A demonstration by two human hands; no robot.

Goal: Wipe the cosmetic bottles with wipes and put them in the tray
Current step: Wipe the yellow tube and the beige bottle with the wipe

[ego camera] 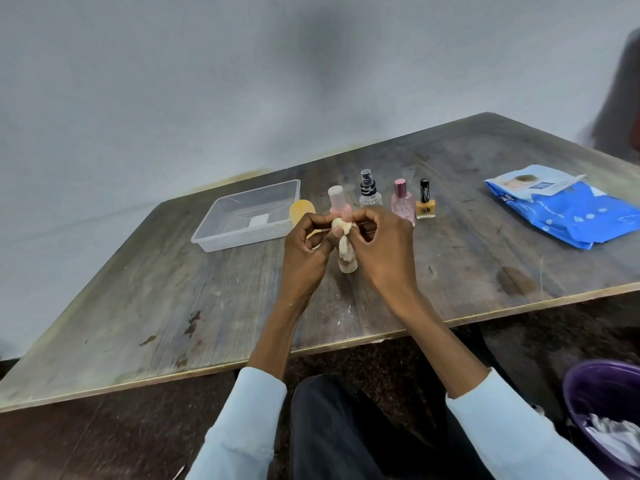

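Cosmetic bottle [347,261], pale, held upright above wooden table [173,289], just in front of row of bottles; left hand [304,251] grips its side, right hand [384,247] pinches crumpled wipe [341,230] against its top; clear tray [247,216] left of row, on table; blue wipes pack [568,211] well right of row.

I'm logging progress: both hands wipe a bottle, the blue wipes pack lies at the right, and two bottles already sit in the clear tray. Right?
Not quite. The head view shows the clear tray holding no bottles; the other bottles stand on the table beside it. The rest holds: both hands wipe a bottle, with the blue wipes pack at the right.
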